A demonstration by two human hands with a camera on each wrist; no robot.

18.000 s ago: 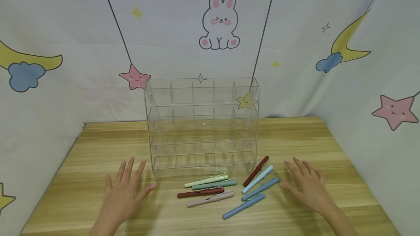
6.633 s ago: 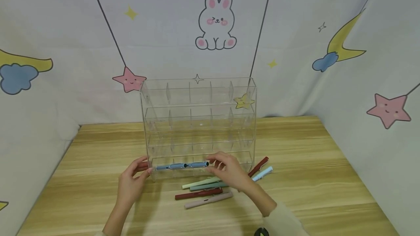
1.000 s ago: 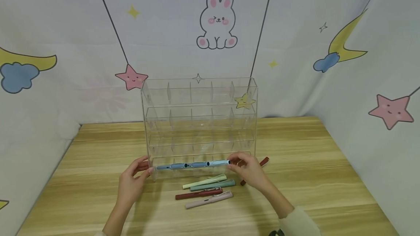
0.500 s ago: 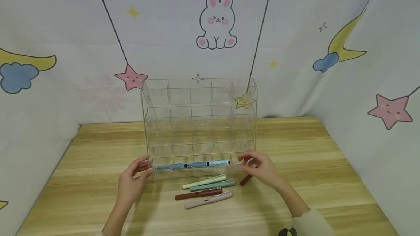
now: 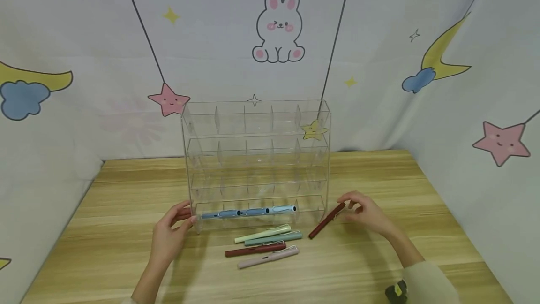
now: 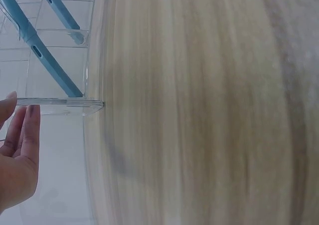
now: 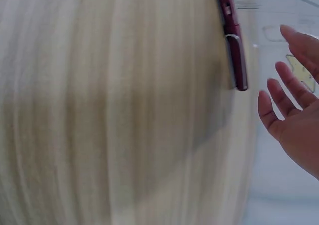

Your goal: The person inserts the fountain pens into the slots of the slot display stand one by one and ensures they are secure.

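A clear acrylic rack (image 5: 258,185) with divided tiers stands upright on the table. My left hand (image 5: 168,231) grips its lower left side panel (image 6: 60,102) between thumb and fingers. Along the lowest tier sit two blue pens (image 5: 229,214) and a light blue pen (image 5: 282,209), in a row from the left. My right hand (image 5: 367,212) is just right of a dark red pen (image 5: 326,221) lying slanted on the table, fingertips at its clip end. In the right wrist view its fingers (image 7: 286,98) are spread apart and hold nothing.
Before the rack lie a pale green pen (image 5: 262,235), a teal pen (image 5: 274,239), a second dark red pen (image 5: 255,249) and a pinkish pen (image 5: 268,258). The wooden table (image 5: 375,172) ends at a printed curtain (image 5: 228,60) behind and at both sides.
A second earlier, my right hand was at the light blue pen in the lowest tier; it has let go and moved right to the dark red pen. My left hand stays put.
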